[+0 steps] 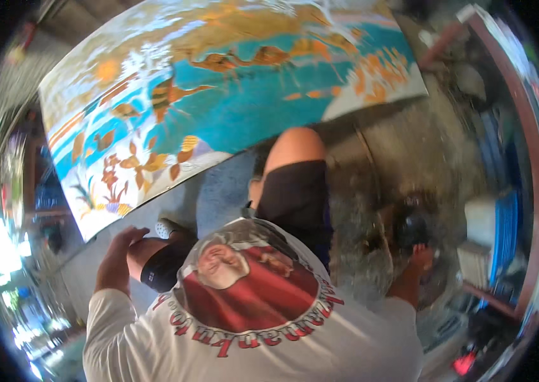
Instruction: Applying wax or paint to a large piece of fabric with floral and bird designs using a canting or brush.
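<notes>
A large painted panel (250,114) leans in front of me, with brown long-necked birds, teal water, white plants and orange leaves. My left hand (131,236) rests by my left knee, its fingers loosely stretched out and nothing seen in them. Low on my right, my right hand (420,258) reaches down beside a dark rounded object (413,224), whose kind is unclear in the shade. The fingers of that hand look bunched together against it, and what they hold is too small and blurred to make out. Neither hand touches the panel.
My bent right knee (295,149) is close to the panel's lower edge. Blue and whitish stacked things (505,239) stand at the right, inside a reddish-brown frame (532,159). A light clog (169,227) is on my left foot. The floor (365,254) on the right is stained and rough.
</notes>
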Action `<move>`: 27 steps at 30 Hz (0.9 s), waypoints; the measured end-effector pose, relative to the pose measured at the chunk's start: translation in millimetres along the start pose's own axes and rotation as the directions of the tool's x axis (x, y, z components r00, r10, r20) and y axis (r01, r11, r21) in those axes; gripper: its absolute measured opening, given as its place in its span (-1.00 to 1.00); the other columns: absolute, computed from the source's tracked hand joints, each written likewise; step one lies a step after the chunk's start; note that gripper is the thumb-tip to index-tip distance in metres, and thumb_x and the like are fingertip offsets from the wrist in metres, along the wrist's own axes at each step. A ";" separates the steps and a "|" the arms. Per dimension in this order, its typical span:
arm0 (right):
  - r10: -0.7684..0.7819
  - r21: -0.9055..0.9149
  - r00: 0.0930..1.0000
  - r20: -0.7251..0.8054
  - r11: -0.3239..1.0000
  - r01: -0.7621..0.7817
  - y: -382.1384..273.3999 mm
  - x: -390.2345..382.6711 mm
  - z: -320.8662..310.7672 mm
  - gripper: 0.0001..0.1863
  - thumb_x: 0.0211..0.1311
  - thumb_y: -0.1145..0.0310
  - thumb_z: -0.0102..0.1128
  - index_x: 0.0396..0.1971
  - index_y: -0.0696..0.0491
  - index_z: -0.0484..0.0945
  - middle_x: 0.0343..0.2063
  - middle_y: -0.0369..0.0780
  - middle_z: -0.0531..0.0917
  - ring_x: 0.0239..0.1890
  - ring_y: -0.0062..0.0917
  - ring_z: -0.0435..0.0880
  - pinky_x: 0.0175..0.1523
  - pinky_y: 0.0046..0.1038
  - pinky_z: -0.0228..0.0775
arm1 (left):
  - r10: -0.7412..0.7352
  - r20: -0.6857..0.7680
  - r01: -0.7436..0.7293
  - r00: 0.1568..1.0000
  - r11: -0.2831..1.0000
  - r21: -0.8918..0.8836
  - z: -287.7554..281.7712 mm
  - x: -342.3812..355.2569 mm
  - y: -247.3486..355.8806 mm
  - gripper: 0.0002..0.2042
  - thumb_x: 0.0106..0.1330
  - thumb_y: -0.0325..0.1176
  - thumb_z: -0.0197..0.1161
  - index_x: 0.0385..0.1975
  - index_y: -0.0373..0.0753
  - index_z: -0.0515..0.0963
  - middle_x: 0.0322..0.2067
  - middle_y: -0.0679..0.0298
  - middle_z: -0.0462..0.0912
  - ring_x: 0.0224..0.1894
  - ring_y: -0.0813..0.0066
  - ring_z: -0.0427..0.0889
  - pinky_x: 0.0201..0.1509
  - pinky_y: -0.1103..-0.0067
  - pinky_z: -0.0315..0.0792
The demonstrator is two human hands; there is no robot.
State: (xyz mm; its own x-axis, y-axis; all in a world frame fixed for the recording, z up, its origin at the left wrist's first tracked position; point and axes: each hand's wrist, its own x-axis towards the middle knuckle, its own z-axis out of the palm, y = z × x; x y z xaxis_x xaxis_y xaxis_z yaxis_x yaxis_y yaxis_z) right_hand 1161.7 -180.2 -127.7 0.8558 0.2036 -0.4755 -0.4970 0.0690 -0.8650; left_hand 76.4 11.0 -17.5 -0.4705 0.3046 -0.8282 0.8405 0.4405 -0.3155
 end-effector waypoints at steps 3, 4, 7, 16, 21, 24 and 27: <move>0.031 0.107 0.986 -0.163 0.994 -0.013 45.6 -44.4 61.9 -0.69 0.46 0.25 0.00 -0.10 0.20 0.56 -0.02 0.01 0.64 -0.06 -0.28 0.65 0.04 -0.27 0.64 | -0.087 -0.041 0.087 0.995 0.996 -0.008 -19.5 -44.6 -25.6 -0.26 0.29 0.34 0.18 0.14 -0.27 0.64 0.22 -0.01 0.61 0.29 0.06 0.56 0.35 0.24 0.39; 0.087 0.267 0.944 0.320 0.947 -0.178 13.9 -42.9 58.7 -0.69 0.48 0.26 0.00 -0.25 0.19 0.60 -0.29 -0.10 0.60 -0.28 -0.33 0.60 -0.14 -0.31 0.60 | -0.033 -0.006 0.032 0.999 0.999 -0.014 -13.8 -38.3 -23.0 -0.27 0.29 0.34 0.19 0.12 -0.26 0.65 0.20 -0.01 0.62 0.26 0.07 0.58 0.32 0.24 0.41; -0.007 0.400 0.820 0.572 0.875 -0.271 -17.2 -64.7 122.7 -0.68 0.49 0.28 0.02 -0.36 0.18 0.63 -0.53 -0.20 0.57 -0.49 -0.42 0.53 -0.30 -0.36 0.52 | 0.003 -0.135 0.008 0.991 0.996 0.084 -17.5 -51.6 -1.4 -0.30 0.27 0.33 0.21 0.06 -0.25 0.68 0.09 -0.03 0.69 0.17 0.05 0.64 0.25 0.25 0.46; -0.178 0.279 0.254 0.951 0.847 -0.452 -62.3 -335.3 414.3 -0.75 0.46 0.30 0.16 -0.05 0.17 0.57 -0.41 -0.27 0.47 -0.37 -0.54 0.41 -0.22 -0.46 0.35 | 0.413 -0.210 -0.412 0.886 0.910 0.050 -14.8 -39.0 6.0 -0.34 0.28 0.33 0.23 -0.22 -0.28 0.77 -0.18 0.04 0.78 -0.15 0.08 0.76 0.05 0.27 0.57; -0.035 -0.036 -0.111 0.993 0.815 -0.578 5.9 -489.3 547.4 -0.74 0.46 0.33 0.16 -0.03 0.19 0.57 -0.45 -0.30 0.43 -0.39 -0.57 0.36 -0.26 -0.49 0.28 | 0.574 -0.011 -0.485 0.819 0.681 -0.549 -3.2 5.3 33.2 -0.30 0.30 0.39 0.17 -0.15 -0.26 0.74 -0.27 0.21 0.79 -0.24 0.23 0.77 -0.12 0.28 0.63; 0.094 -0.291 -0.357 0.929 0.782 -0.552 69.6 -616.5 598.8 -0.73 0.48 0.31 0.13 -0.03 0.19 0.58 -0.44 -0.30 0.46 -0.38 -0.57 0.38 -0.26 -0.49 0.29 | 0.681 -0.028 -0.511 0.731 0.520 -0.685 -14.1 -30.0 38.5 -0.23 0.26 0.47 0.17 -0.09 -0.28 0.68 -0.30 0.17 0.76 -0.27 0.21 0.75 -0.17 0.25 0.64; 0.265 -0.444 -0.430 0.863 0.803 -0.397 134.9 -692.1 619.8 -0.68 0.51 0.22 0.10 0.04 0.12 0.62 -0.39 -0.28 0.59 -0.38 -0.55 0.48 -0.20 -0.44 0.38 | 0.637 0.083 -0.474 0.767 0.648 -0.595 -30.1 -21.6 55.6 -0.15 0.24 0.50 0.14 -0.04 -0.36 0.65 -0.30 0.03 0.74 -0.18 0.15 0.74 -0.11 0.21 0.65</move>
State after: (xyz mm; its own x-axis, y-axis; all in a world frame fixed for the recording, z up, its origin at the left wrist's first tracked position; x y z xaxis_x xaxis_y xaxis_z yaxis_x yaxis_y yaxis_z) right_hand 413.5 293.5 184.0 -0.6235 0.7735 0.1136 -0.6750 -0.4592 -0.5775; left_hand 125.2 54.3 -3.2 0.1966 0.4442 -0.8741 0.6082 0.6440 0.4641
